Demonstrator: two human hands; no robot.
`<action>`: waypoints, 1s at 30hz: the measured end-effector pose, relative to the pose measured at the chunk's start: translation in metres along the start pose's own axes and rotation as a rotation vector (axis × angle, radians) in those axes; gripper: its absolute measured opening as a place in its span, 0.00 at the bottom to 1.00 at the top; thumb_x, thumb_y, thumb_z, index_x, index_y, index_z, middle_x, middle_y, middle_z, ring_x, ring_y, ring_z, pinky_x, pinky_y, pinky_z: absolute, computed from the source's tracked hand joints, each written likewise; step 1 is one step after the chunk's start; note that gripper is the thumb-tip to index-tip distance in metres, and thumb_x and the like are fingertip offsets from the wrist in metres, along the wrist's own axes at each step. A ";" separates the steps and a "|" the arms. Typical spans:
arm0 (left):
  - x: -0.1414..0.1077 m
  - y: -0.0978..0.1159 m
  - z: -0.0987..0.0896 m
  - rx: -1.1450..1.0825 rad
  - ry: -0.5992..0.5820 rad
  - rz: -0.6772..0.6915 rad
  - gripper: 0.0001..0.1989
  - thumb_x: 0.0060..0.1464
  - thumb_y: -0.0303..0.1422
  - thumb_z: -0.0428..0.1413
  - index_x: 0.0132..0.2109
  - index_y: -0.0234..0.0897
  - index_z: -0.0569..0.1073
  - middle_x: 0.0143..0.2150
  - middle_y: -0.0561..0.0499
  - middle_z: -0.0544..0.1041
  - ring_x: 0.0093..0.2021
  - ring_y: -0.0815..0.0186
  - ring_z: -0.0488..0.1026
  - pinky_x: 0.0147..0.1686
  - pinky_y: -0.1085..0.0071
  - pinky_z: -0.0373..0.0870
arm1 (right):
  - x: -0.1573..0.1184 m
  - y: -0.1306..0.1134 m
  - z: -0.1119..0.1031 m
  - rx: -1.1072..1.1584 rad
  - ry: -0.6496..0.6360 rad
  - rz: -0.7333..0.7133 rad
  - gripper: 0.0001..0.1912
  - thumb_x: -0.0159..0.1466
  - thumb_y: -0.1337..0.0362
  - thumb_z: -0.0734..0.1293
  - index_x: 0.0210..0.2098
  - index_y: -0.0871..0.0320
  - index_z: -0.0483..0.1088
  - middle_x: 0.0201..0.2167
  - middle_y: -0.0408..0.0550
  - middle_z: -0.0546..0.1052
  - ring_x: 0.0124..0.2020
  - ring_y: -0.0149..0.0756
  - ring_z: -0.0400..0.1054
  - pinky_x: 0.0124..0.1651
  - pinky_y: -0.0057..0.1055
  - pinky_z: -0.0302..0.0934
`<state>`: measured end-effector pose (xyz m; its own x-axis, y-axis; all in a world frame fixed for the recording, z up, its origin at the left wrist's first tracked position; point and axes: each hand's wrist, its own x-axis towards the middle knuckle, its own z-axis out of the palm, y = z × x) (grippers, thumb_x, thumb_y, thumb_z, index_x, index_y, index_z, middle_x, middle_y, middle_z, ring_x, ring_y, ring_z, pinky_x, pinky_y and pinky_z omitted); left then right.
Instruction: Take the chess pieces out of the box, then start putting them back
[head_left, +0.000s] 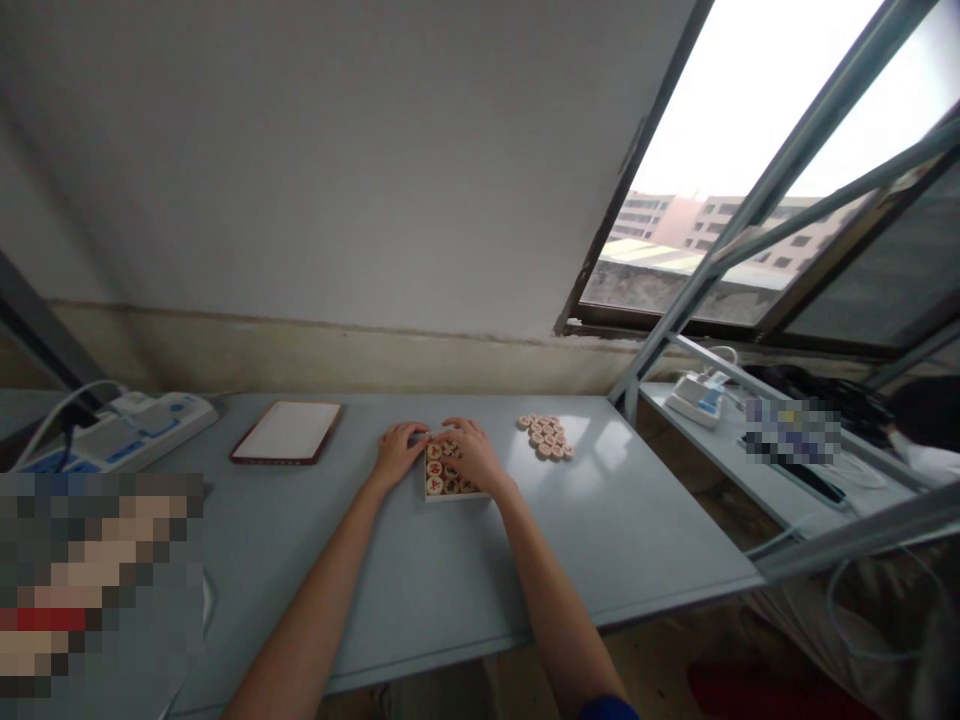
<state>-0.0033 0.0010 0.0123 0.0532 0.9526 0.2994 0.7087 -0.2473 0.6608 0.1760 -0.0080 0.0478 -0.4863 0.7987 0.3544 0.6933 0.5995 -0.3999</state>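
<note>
A small open box point(457, 497) of round wooden Chinese chess pieces point(436, 470) rests on the grey table point(420, 580). Red characters show on the pieces at its left and near side. My left hand point(397, 457) curls at the box's far left corner, thumb and fingers against its edge. Over the right part of the box lies my right hand point(471, 455), its fingers bent down among the pieces; the fingertips are partly hidden, and what they grip cannot be made out. To the right, a flat cluster of loose chess pieces point(547, 437) lies on the table.
A white board with a dark red rim point(287, 433) lies at the left. Behind it stands a power strip point(161, 425) with cables. A metal frame post point(679, 300) rises at the table's right end. Beyond, another table point(739, 485) carries a second power strip point(694, 398).
</note>
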 end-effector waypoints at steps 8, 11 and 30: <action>0.000 0.001 -0.001 0.009 0.002 0.021 0.11 0.52 0.38 0.50 0.40 0.39 0.72 0.44 0.51 0.73 0.47 0.62 0.65 0.50 0.64 0.57 | 0.000 0.003 0.000 -0.014 0.029 -0.007 0.18 0.53 0.63 0.69 0.44 0.45 0.68 0.50 0.42 0.63 0.51 0.38 0.54 0.50 0.37 0.49; 0.001 -0.001 0.000 0.000 0.004 0.021 0.12 0.52 0.38 0.50 0.41 0.39 0.72 0.44 0.51 0.74 0.47 0.63 0.65 0.51 0.65 0.57 | 0.001 -0.004 0.006 -0.066 0.024 0.001 0.16 0.54 0.62 0.69 0.43 0.45 0.68 0.49 0.42 0.65 0.51 0.38 0.54 0.49 0.37 0.47; 0.000 0.002 -0.001 0.004 -0.021 -0.016 0.11 0.51 0.36 0.49 0.41 0.40 0.72 0.45 0.50 0.73 0.48 0.62 0.64 0.52 0.61 0.56 | -0.015 0.040 -0.030 -0.303 0.297 0.457 0.08 0.57 0.61 0.63 0.36 0.53 0.70 0.45 0.48 0.65 0.47 0.43 0.54 0.47 0.39 0.46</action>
<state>-0.0030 0.0006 0.0144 0.0565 0.9599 0.2748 0.7126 -0.2315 0.6623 0.2274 0.0023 0.0517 0.0343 0.8966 0.4416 0.9376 0.1241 -0.3249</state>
